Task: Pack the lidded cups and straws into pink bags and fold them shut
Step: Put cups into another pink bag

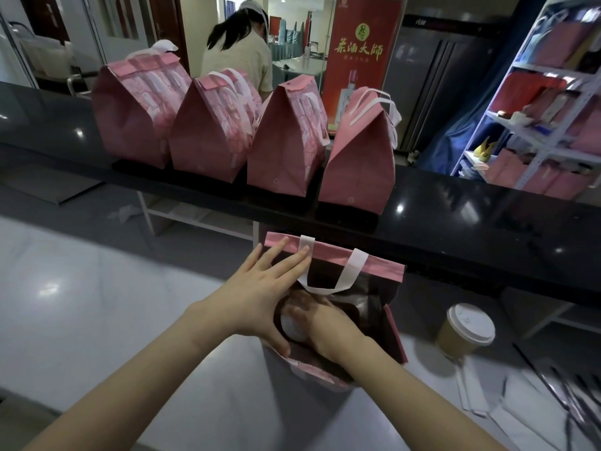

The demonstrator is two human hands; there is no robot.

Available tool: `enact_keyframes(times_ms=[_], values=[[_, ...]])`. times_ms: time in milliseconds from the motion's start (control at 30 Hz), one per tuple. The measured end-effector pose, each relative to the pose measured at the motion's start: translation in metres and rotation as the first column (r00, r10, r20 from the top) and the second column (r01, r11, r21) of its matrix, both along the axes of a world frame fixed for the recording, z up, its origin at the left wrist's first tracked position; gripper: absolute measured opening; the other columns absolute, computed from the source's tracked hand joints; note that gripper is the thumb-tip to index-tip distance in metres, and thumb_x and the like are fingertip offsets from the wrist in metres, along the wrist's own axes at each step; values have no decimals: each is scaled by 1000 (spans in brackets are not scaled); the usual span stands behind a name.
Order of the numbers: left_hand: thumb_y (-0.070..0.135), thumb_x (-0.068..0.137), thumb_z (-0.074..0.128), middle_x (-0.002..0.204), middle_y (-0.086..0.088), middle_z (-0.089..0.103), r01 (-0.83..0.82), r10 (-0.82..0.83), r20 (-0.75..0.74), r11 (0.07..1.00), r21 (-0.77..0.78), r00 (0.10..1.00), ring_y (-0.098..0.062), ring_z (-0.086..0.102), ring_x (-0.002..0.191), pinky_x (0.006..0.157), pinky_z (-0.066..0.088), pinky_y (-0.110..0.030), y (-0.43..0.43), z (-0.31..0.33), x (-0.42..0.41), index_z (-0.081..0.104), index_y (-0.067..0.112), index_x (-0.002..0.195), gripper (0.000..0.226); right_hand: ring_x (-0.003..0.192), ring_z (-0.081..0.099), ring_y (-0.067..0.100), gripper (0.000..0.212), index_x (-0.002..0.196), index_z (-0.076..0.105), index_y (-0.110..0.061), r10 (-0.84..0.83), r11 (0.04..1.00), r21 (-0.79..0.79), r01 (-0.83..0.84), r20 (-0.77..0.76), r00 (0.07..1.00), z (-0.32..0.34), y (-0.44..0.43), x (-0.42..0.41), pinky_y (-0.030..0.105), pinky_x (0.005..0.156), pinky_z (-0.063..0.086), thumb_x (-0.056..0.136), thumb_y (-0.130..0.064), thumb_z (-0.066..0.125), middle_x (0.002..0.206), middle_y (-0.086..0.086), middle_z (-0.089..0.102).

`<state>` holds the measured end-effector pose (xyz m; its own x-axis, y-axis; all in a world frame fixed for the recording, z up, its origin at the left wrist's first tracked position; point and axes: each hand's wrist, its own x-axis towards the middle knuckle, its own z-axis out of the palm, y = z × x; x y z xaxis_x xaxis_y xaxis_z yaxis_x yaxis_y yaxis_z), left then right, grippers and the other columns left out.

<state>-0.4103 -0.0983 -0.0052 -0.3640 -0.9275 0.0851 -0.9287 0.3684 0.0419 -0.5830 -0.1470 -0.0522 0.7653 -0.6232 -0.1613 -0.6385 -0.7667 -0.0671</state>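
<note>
An open pink bag (pixel 383 268) with white handles stands on the pale counter in front of me. My left hand (pixel 260 288) spreads its fingers against the bag's left rim and holds the mouth apart. My right hand (pixel 312 317) reaches down inside the bag, resting on the white lid of a cup (pixel 292 327) that sits in there; its fingers are partly hidden. A second lidded paper cup (pixel 466 330) stands on the counter to the right of the bag. Black wrapped straws (pixel 559 388) lie at the far right.
Several folded pink bags (pixel 286 141) stand in a row on the raised black ledge (pixel 471 216) behind. White paper sleeves (pixel 471 392) lie near the straws. A person stands with their back turned beyond the ledge. Shelves with pink bags fill the right.
</note>
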Motion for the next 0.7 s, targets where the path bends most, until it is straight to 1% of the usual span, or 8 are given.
enact_keyframes(times_ms=[100, 200, 300, 400, 467, 567, 633, 700], values=[[78, 47, 72, 158, 18, -21, 4, -5, 17, 1000, 9, 1000, -13, -35, 140, 116, -17, -43, -2, 2, -2, -22, 33, 148, 145, 143, 20, 29, 53, 143, 39, -22, 81, 997, 3, -81, -27, 996, 8, 0, 8, 45, 113, 30, 94, -35, 56, 158, 3, 18], [77, 46, 73, 158, 18, -21, 6, -7, 18, 1000, 29, 1000, -13, -34, 140, 116, -17, -44, -6, 4, -4, -20, 32, 149, 146, 142, 26, 30, 59, 145, 37, -17, -1, 994, 107, 7, -53, 999, 16, -5, 19, 45, 113, 30, 93, -40, 54, 155, 6, 24], [77, 47, 73, 158, 18, -22, 1, -2, 31, 999, 43, 1000, -13, -34, 140, 117, -16, -45, -10, 6, -4, -20, 32, 149, 146, 147, 14, 26, 66, 150, 25, -14, 22, 999, 46, -15, -156, 988, 15, -14, 21, 43, 119, 17, 96, -41, 50, 158, 9, 18], [77, 49, 73, 158, 16, -23, -9, 5, 51, 998, 67, 999, -15, -34, 140, 117, -15, -46, -16, 8, -2, -20, 32, 150, 144, 149, 2, 22, 70, 153, 13, -25, 38, 997, -55, -52, -233, 972, 6, -19, 14, 39, 121, 9, 97, -42, 50, 162, 4, 4], [79, 51, 71, 158, 13, -24, -7, 1, 80, 997, 73, 997, -18, -34, 141, 117, -14, -48, -22, 13, -1, -18, 32, 150, 142, 147, 11, 26, 63, 151, 21, -30, 24, 998, -47, -32, -148, 989, 2, -16, 10, 39, 119, 17, 96, -42, 50, 160, 2, 11], [81, 53, 68, 158, 9, -26, -4, -4, 102, 997, 79, 995, -19, -36, 140, 116, -18, -48, -31, 19, 0, -12, 35, 151, 135, 138, 27, 31, 49, 146, 34, -26, 57, 995, -81, -61, -49, 997, -1, -7, 4, 40, 112, 31, 99, -32, 47, 156, 5, 25], [81, 55, 67, 157, 5, -29, 4, -12, 109, 997, 77, 994, -18, -39, 138, 113, -22, -46, -34, 20, 0, -8, 37, 152, 130, 135, 31, 31, 47, 146, 33, -24, 81, 991, -106, -86, -52, 995, -4, -4, -3, 39, 110, 32, 101, -24, 44, 154, 9, 28], [82, 57, 65, 156, 2, -31, 21, -28, 115, 998, 63, 993, -18, -42, 136, 112, -23, -45, -34, 19, 0, -4, 38, 152, 125, 135, 31, 29, 50, 147, 30, -25, 90, 989, -107, -98, -76, 993, -8, -2, -13, 35, 113, 25, 100, -17, 43, 153, 8, 28]])
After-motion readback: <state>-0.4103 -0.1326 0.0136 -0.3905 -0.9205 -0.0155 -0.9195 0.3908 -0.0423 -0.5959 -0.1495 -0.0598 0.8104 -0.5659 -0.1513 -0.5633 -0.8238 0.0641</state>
